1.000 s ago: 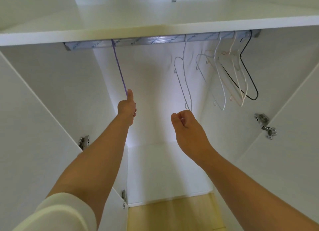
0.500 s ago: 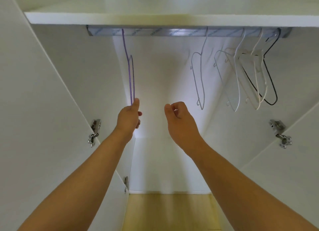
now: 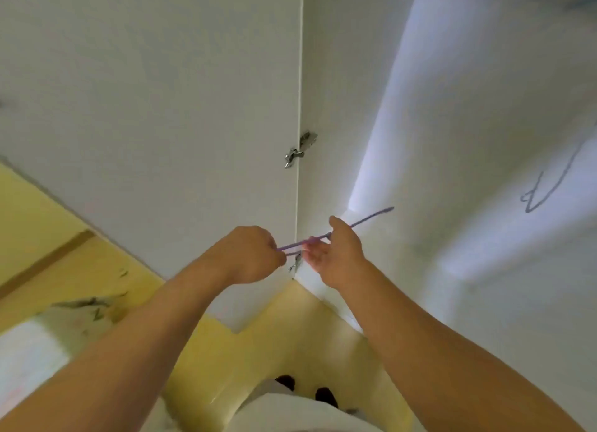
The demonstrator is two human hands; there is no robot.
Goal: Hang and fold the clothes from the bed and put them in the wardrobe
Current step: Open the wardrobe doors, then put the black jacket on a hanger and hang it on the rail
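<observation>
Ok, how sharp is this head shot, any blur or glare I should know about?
Head view: motion blur softens everything, worst on the right, where a grey hanger is just a streak. Head view: a bright bluish band washes out the wardrobe wall. Head view: the purple hanger between the left hand and right hand is soft but readable.

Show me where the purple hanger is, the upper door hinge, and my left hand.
purple hanger (image 3: 371,218): head view, free stretch of wire.
upper door hinge (image 3: 298,149): head view, metal body.
left hand (image 3: 248,254): head view, back of the hand.
</observation>
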